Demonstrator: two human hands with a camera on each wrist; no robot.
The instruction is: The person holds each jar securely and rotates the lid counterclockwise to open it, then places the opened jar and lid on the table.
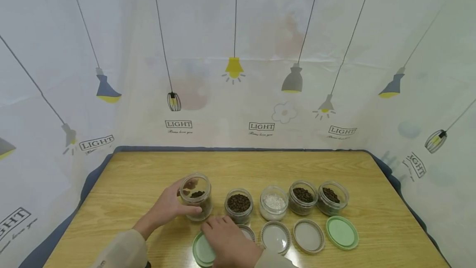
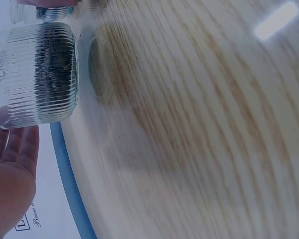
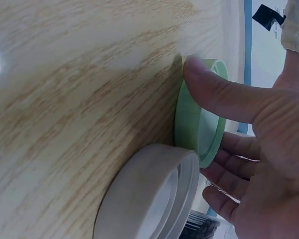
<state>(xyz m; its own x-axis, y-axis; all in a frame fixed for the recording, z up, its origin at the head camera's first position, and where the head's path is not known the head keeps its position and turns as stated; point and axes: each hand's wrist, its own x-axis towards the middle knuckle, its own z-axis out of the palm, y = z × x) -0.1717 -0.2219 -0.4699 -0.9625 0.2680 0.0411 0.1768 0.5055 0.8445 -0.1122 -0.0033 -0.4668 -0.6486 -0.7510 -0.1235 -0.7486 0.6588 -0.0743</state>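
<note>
My left hand (image 1: 167,208) holds a clear ribbed glass jar (image 1: 205,206) at the left end of the jar row, thumb at the near side and fingers behind. In the left wrist view the jar (image 2: 55,74) is part filled with dark coffee beans, and its base seems just above the wood. My right hand (image 1: 232,241) is over a light green lid (image 1: 202,251) at the table's front. In the right wrist view its thumb lies on the rim of the green lid (image 3: 189,117), with the fingers round the far side.
Right of the held jar stand a jar of coffee beans (image 1: 239,204), a jar of white grains (image 1: 274,202) and two more bean jars (image 1: 303,197) (image 1: 332,198). Pale lids (image 1: 276,237) (image 1: 308,235) and another green lid (image 1: 342,232) lie before them. A printed curtain (image 1: 223,106) borders the wooden table.
</note>
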